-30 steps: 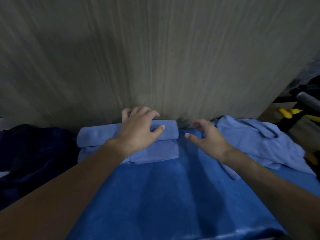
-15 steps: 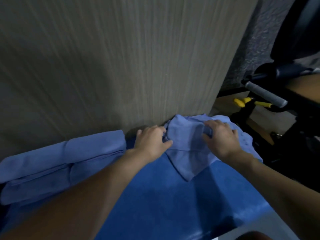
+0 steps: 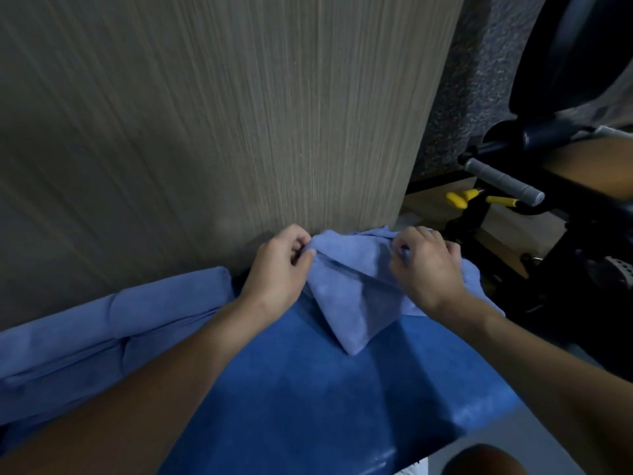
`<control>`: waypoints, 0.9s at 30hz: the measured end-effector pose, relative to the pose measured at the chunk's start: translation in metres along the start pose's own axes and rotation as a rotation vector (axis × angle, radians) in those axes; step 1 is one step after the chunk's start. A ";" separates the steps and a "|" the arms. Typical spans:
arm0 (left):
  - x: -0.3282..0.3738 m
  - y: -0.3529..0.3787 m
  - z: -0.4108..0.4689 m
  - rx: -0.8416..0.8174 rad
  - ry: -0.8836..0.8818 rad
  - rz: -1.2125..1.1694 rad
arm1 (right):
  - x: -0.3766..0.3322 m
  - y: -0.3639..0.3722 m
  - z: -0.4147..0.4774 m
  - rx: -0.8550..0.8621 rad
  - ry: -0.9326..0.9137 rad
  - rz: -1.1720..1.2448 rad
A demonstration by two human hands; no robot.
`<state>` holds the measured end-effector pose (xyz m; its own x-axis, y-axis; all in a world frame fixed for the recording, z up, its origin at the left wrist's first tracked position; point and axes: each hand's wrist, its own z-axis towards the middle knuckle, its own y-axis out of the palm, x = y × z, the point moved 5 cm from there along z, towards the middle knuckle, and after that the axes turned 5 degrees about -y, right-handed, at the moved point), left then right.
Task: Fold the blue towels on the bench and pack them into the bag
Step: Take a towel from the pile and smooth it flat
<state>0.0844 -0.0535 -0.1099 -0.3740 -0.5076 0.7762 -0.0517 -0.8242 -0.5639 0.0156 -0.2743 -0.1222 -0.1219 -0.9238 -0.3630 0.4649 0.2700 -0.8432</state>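
Pinching a loose blue towel (image 3: pixel 352 303) along its top edge with left hand (image 3: pixel 277 265) and right hand (image 3: pixel 428 269), fingers curled into the cloth, at the far end of the bench (image 3: pixel 308 389) against the wall panel (image 3: pixel 239 114). Likely soft, light and floppy; best taken by the corners.

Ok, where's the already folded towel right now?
Head view, lower left: the folded towel lies on the bench against the wood panel, left of the left hand.
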 end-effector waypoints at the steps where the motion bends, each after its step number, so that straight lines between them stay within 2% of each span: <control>1: 0.007 -0.006 -0.003 -0.017 0.029 -0.014 | -0.006 -0.003 0.001 -0.013 -0.009 0.015; 4: 0.022 -0.028 -0.017 -0.050 0.104 -0.018 | -0.030 -0.012 0.001 -0.059 -0.014 0.060; 8: 0.031 -0.075 -0.034 -0.012 0.167 0.009 | -0.064 -0.023 -0.006 -0.153 -0.060 0.122; 14: 0.035 -0.146 -0.073 -0.056 0.183 0.126 | -0.122 -0.023 -0.035 -0.273 -0.136 0.240; 17: 0.023 -0.158 -0.108 -0.232 0.121 0.148 | -0.151 -0.011 -0.057 -0.321 -0.192 0.298; 21: -0.023 -0.152 -0.165 -0.474 -0.060 0.254 | -0.176 0.017 -0.094 -0.464 -0.254 0.323; 24: -0.064 -0.154 -0.197 -0.443 -0.227 0.183 | -0.189 0.034 -0.112 -0.532 -0.309 0.325; 27: -0.092 -0.160 -0.216 -0.346 -0.244 0.163 | -0.206 0.047 -0.118 -0.564 -0.343 0.339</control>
<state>-0.0726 0.1790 -0.1523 -0.1757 -0.7022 0.6899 -0.3327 -0.6172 -0.7130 -0.0412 -0.0395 -0.1339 0.2718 -0.7727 -0.5736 -0.1036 0.5691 -0.8157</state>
